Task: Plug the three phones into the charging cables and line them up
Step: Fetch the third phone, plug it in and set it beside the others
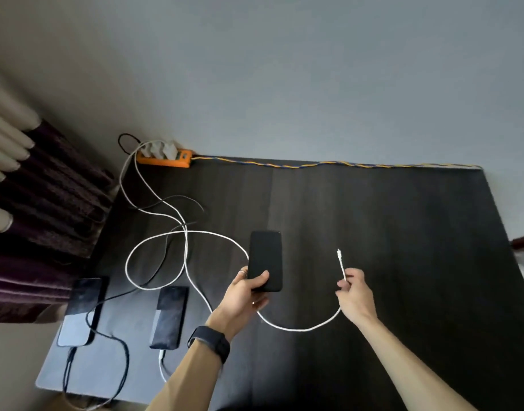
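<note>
My left hand (245,295) grips the near end of a black phone (266,256), held above the dark table (388,232). My right hand (354,295) pinches a white charging cable (296,328) just below its plug (339,253), which points up and away, apart from the phone. The cable sags in a loop between my hands. Two more phones lie flat at the near left: one (80,311) has a black cable in its near end, the other (169,317) has a white cable in its near end.
An orange power strip (164,158) with white chargers sits at the table's far left corner. White and black cables coil over the table's left half. A yellow-blue twisted cord (329,164) runs along the far edge. Dark curtains (41,203) hang at left.
</note>
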The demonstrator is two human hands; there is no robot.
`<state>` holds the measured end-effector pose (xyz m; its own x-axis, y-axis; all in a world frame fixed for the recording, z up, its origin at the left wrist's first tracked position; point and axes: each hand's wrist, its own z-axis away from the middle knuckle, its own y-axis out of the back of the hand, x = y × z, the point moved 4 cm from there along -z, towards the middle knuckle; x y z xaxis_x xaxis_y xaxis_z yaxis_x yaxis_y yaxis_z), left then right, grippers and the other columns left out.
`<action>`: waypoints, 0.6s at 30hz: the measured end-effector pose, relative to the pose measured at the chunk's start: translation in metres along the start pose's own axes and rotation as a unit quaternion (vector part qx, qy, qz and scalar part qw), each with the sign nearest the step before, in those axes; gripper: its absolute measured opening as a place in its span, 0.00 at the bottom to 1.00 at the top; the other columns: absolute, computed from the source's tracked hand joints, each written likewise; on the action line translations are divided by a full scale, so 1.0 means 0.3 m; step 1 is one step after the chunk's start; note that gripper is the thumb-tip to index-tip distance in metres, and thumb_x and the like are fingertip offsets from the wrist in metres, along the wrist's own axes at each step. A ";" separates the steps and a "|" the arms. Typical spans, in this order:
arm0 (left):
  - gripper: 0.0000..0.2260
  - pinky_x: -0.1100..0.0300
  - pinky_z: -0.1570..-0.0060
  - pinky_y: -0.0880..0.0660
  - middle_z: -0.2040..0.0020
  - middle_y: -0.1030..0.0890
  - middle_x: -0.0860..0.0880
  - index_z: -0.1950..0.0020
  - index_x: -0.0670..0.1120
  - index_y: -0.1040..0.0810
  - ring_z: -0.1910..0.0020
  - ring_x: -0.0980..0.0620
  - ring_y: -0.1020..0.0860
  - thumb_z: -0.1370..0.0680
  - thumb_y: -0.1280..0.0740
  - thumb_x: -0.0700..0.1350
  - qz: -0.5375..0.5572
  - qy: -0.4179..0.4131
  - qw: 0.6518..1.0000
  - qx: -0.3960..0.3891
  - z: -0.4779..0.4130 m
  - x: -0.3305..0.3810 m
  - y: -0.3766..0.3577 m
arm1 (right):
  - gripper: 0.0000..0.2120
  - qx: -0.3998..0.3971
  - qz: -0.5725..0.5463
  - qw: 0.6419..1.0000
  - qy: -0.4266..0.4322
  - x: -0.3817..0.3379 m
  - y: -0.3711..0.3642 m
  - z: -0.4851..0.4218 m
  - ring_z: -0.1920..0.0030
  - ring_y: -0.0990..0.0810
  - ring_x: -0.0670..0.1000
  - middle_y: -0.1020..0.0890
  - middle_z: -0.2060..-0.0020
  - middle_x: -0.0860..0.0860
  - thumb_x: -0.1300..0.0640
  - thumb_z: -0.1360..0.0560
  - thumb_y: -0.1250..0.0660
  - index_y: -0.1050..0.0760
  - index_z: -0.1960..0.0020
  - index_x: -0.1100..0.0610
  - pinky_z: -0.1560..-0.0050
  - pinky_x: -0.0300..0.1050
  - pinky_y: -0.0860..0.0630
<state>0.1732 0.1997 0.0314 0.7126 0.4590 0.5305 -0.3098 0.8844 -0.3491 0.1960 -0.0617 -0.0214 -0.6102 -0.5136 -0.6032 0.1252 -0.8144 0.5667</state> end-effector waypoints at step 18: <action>0.08 0.57 0.53 0.30 0.39 0.17 0.43 0.45 0.46 0.24 0.53 0.50 0.17 0.24 0.35 0.44 0.025 0.048 0.997 -0.058 0.172 -0.219 -0.504 | 0.10 0.107 -0.182 0.962 0.174 0.149 0.416 0.458 0.63 0.19 0.46 0.18 0.65 0.45 0.50 0.20 0.35 0.19 0.57 0.50 0.64 0.34 0.26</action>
<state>0.1407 0.0403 0.0892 0.7568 0.4868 0.4361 -0.2757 0.8428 -0.4623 0.0767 -0.1491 0.0995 -0.2801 -0.2953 -0.9134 -0.2335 -0.9020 0.3632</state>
